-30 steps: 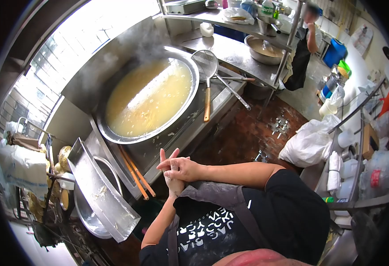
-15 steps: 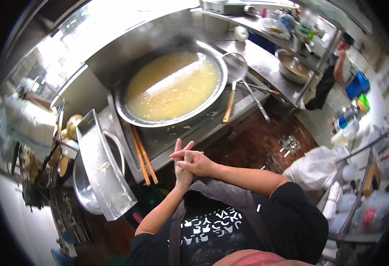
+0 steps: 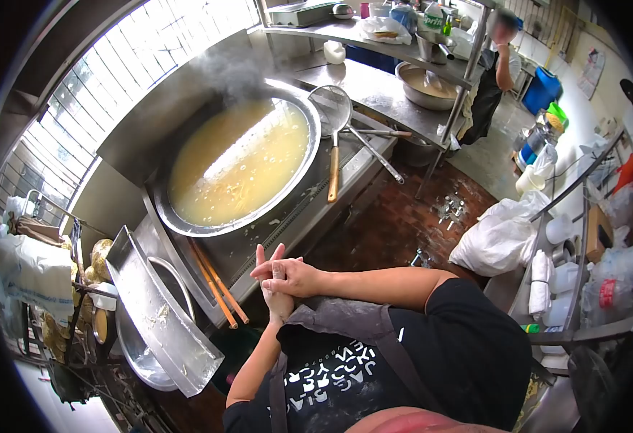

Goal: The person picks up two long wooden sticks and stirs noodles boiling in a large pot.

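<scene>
My right hand [image 3: 296, 278] is closed over my left hand [image 3: 278, 302], palms together in front of my apron. Two fingers of the left hand stretch up past the right hand's grip; both hands are bare and look dusted with something pale. Beyond them, a wide metal wok [image 3: 308, 148] holds cloudy yellowish liquid with bubbles and rising steam. A pair of long wooden chopsticks [image 3: 219, 292] leans on the stove edge, left of my hands. To the wok's right lies a wooden-handled mesh strainer [image 3: 334, 162].
A long metal trough [image 3: 161, 317] sits across a metal basin [image 3: 137, 353] at left. At the back, a steel counter [image 3: 363, 90] bears a large bowl [image 3: 421, 101]. A person [image 3: 486, 101] stands beyond it. White bags [image 3: 500, 238] rest on the floor at right, near scattered white bits.
The view has shifted, so the wok and strainer now appear further left and lower. My hands stay clasped together. The person at the back shows more fully.
</scene>
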Motion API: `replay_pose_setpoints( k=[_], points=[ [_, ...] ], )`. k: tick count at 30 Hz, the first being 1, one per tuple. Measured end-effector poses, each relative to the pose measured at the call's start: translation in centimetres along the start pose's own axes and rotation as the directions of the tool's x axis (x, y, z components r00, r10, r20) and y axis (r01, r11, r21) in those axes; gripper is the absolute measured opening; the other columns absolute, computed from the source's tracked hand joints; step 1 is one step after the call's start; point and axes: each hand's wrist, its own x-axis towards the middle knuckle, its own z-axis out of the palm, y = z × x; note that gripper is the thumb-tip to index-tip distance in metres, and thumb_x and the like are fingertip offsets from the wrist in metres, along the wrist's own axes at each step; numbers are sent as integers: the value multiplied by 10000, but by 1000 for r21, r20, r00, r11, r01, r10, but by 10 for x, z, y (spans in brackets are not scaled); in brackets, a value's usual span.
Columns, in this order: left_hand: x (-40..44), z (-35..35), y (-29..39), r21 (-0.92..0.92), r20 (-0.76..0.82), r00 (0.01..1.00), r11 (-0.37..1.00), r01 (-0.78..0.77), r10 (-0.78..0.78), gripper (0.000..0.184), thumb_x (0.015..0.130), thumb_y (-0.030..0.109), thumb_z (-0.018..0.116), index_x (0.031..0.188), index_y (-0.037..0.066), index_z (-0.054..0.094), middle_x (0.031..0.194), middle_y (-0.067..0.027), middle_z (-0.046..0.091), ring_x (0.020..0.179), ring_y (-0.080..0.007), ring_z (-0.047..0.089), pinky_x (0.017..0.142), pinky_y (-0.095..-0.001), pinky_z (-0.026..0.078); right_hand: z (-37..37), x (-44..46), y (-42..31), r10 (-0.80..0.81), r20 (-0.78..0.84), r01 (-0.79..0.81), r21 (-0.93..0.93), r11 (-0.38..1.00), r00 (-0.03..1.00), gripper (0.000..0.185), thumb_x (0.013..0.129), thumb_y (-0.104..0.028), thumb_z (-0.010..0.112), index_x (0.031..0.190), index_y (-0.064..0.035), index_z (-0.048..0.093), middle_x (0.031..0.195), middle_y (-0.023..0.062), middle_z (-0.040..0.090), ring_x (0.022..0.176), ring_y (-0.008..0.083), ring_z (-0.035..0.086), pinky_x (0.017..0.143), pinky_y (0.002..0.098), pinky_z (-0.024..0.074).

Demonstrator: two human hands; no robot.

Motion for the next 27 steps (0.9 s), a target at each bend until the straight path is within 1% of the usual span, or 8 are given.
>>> replay_pose_setpoints(
  k=[2, 5, 8, 11, 14, 17, 20, 27],
  points=[
    [-2, 3, 2, 56, -28, 1000, 998, 12, -10, 687, 1067, 321, 522, 1623, 179, 144, 1485, -230, 469, 1094, -339, 641, 959, -488, 548, 0, 0, 2, -10, 6, 10, 1, 1000, 1000, 412, 990, -246, 597, 1346, -39, 597, 1243, 142, 673, 1193, 229, 632, 1027, 352, 478],
    [-4, 6, 3, -18, -20, 1000, 1000, -1, 1, 689, 1068, 319, 522, 1623, 176, 141, 1502, -229, 456, 1112, -364, 640, 955, -484, 546, -1, -1, 0, -20, 7, 20, -7, 1000, 1000, 409, 986, -244, 600, 1336, -34, 604, 1224, 146, 680, 1167, 237, 642, 1022, 358, 481],
    [-4, -2, -1, 3, -19, 1000, 1000, 3, -3, 692, 1068, 318, 522, 1625, 180, 137, 1526, -225, 435, 1117, -394, 640, 964, -480, 538, -1, 0, 0, 8, 25, -8, -7, 1000, 1000, 413, 984, -272, 588, 1337, -58, 608, 1198, 166, 696, 1176, 285, 647, 1048, 376, 457],
    [-5, -11, -12, -20, -48, 998, 999, -36, 35, 689, 1074, 307, 510, 1628, 170, 124, 1557, -222, 399, 1230, -371, 591, 1026, -493, 505, 3, 3, 11, -6, 29, 5, 30, 1000, 1000, 411, 990, -280, 588, 1335, -57, 609, 1202, 157, 697, 1179, 267, 645, 1050, 371, 456],
    [-1, -7, -14, 23, -71, 987, 990, -139, 141, 679, 1081, 291, 492, 1629, 150, 116, 1581, -221, 365, 1358, -319, 498, 1090, -506, 459, 3, 4, 13, -6, 37, 5, 31, 1000, 999, 397, 1005, -261, 591, 1329, -33, 607, 1238, 157, 684, 1201, 254, 637, 1041, 363, 476],
    [-3, -9, -15, 42, -53, 992, 992, -115, 117, 668, 1087, 283, 477, 1628, 132, 116, 1596, -223, 341, 1434, -271, 411, 1124, -513, 430, 3, 3, 11, 18, 26, -19, 43, 999, 999, 399, 992, -284, 596, 1318, -55, 622, 1216, 147, 695, 1185, 244, 639, 1053, 360, 455],
    [-2, -8, -16, 16, -70, 993, 996, -90, 91, 672, 1086, 284, 480, 1628, 130, 114, 1601, -226, 331, 1424, -280, 423, 1121, -511, 433, 2, 2, 13, 7, 20, -9, 57, 998, 1000, 392, 993, -281, 591, 1309, -52, 628, 1206, 150, 697, 1180, 246, 642, 1051, 356, 456],
    [-3, -1, -12, 55, -68, 995, 996, -70, 74, 680, 1080, 287, 494, 1628, 144, 116, 1587, -227, 360, 1409, -276, 441, 1122, -508, 433, 0, -1, 13, -2, 3, 1, 33, 999, 1000, 389, 993, -277, 584, 1303, -46, 631, 1165, 152, 703, 1160, 248, 648, 1039, 353, 462]
  ],
)
